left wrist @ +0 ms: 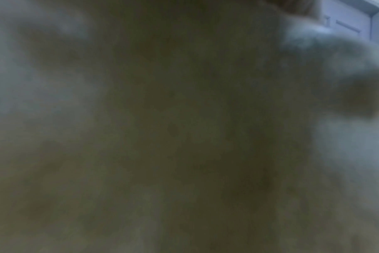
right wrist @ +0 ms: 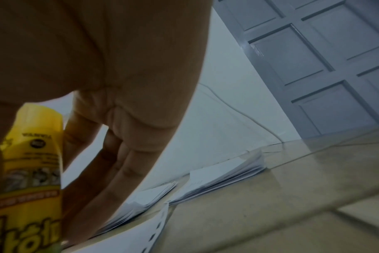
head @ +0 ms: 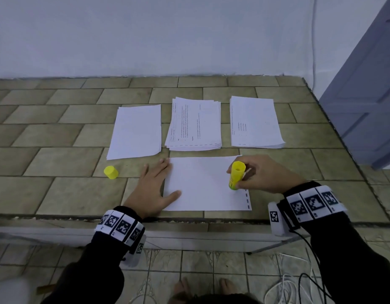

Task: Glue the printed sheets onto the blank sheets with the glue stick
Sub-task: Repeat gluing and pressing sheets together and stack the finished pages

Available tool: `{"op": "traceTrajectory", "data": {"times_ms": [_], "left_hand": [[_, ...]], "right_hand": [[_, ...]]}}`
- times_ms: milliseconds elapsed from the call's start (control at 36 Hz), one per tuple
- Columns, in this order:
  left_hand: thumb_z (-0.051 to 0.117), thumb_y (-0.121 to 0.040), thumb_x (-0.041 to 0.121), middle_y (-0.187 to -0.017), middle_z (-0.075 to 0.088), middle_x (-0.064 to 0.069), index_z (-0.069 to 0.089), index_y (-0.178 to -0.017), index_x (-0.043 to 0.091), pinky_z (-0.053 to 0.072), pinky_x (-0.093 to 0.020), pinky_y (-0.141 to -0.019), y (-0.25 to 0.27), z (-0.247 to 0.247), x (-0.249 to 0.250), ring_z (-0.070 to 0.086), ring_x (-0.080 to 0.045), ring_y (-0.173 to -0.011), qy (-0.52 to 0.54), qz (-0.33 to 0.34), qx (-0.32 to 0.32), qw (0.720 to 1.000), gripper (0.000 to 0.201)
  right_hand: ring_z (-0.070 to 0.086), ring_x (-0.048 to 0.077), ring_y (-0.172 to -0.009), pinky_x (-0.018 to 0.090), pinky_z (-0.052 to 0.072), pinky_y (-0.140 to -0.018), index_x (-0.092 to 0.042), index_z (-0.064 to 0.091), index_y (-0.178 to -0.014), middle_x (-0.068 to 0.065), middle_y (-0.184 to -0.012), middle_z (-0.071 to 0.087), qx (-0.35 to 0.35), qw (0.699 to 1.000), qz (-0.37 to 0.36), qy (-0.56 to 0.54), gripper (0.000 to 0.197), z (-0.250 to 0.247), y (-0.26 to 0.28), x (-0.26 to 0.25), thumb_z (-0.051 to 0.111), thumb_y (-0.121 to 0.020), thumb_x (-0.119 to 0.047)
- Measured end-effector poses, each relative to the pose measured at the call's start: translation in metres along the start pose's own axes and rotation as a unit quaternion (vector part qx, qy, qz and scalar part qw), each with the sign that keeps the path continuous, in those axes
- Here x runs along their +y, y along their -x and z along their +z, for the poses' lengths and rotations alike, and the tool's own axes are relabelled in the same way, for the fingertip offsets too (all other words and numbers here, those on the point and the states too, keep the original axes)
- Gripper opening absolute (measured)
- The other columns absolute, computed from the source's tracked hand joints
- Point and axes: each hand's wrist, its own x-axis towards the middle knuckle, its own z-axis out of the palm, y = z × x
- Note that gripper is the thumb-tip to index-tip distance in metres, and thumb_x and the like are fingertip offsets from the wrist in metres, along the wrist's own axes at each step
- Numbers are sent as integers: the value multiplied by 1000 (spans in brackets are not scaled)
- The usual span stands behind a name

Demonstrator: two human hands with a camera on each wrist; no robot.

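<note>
A white sheet [head: 202, 185] lies face down near the front edge of the tiled table [head: 64, 163], dashed marks along its right edge. My left hand [head: 154, 185] lies flat, fingers straight, pressing the sheet's left edge. My right hand [head: 253, 174] grips the yellow glue stick [head: 236, 175] upright, its lower end on the sheet near the right edge; the right wrist view shows the glue stick [right wrist: 30, 171] and the sheet's dashed edge [right wrist: 154, 232]. Its yellow cap [head: 111, 172] stands left of my left hand. Behind lie a blank stack [head: 136, 131] and two printed stacks [head: 195, 125], [head: 255, 122].
The table meets a white wall [head: 167, 36] at the back. A grey-blue door [head: 371, 84] stands at the right. White and black cables [head: 299, 281] lie on the floor below the table's front edge. The left wrist view is dark and blurred.
</note>
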Motion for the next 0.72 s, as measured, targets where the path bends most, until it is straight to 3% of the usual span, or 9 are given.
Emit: {"op": "traceTrajectory", "data": {"times_ms": [83, 167, 250, 389, 444, 528, 639, 722], "left_hand": [[36, -80, 75, -163, 17, 1, 28, -154, 10, -6, -40, -122, 0, 1, -1, 7, -4, -148, -2, 0, 2, 1000, 99], [36, -80, 74, -162, 18, 1, 28, -154, 10, -7, -38, -122, 0, 2, 0, 8, -5, -149, -6, 0, 7, 1000, 97], [36, -82, 71, -162, 21, 0, 29, -154, 10, -6, -39, -122, 2, 3, 1, 11, -7, -149, -13, 3, 18, 1000, 95], [35, -83, 70, -162, 21, -2, 29, -153, 8, -8, -37, -121, 2, 4, 3, 14, -11, -150, -29, 5, 21, 999, 94], [35, -83, 69, -162, 21, -2, 29, -153, 8, -8, -37, -121, 2, 4, 3, 14, -12, -150, -29, 4, 20, 999, 94], [35, -83, 69, -162, 22, -2, 29, -153, 8, -6, -39, -122, 3, 5, 4, 14, -12, -150, -32, 6, 22, 999, 93], [33, -83, 69, -163, 19, 0, 26, -154, 9, -7, -38, -122, 3, 4, 5, 11, -9, -150, -33, 4, 17, 999, 93], [33, -83, 70, -163, 18, 0, 26, -155, 10, -7, -38, -122, 3, 4, 4, 10, -8, -150, -34, 1, 16, 999, 94]], "right_hand": [[65, 5, -85, 27, 56, -79, -15, 72, -93, -11, -95, 70, 32, 999, 5, 12, 22, -5, -11, 4, 80, -74, -5], [67, 14, -87, 37, 57, -80, -16, 68, -82, -3, -89, 71, 68, 997, -1, 28, 16, -10, -23, 11, 79, -74, -7], [67, 20, -87, 43, 56, -81, -15, 66, -81, 3, -87, 71, 99, 995, 7, 34, 15, -14, -33, 17, 78, -75, -9], [65, 21, -84, 43, 54, -82, -10, 65, -80, 6, -93, 68, 140, 989, 7, 46, 15, -13, -45, 19, 76, -74, -3], [64, 20, -84, 42, 54, -82, -11, 65, -86, 6, -97, 66, 151, 987, 16, 60, 19, -14, -46, 19, 76, -73, -4], [63, 20, -86, 35, 55, -81, -16, 58, -108, 1, -93, 66, 161, 983, 48, 70, 37, -14, -42, 17, 75, -76, -7], [57, 18, -87, 31, 44, -72, -19, 58, -108, -3, -94, 61, 188, 962, 81, 178, 35, -19, -28, 16, 76, -78, -20], [59, 19, -93, 38, 44, -86, -21, 61, -105, -5, -98, 66, 175, 930, 103, 305, 30, -25, -20, 17, 73, -79, -30]]}}
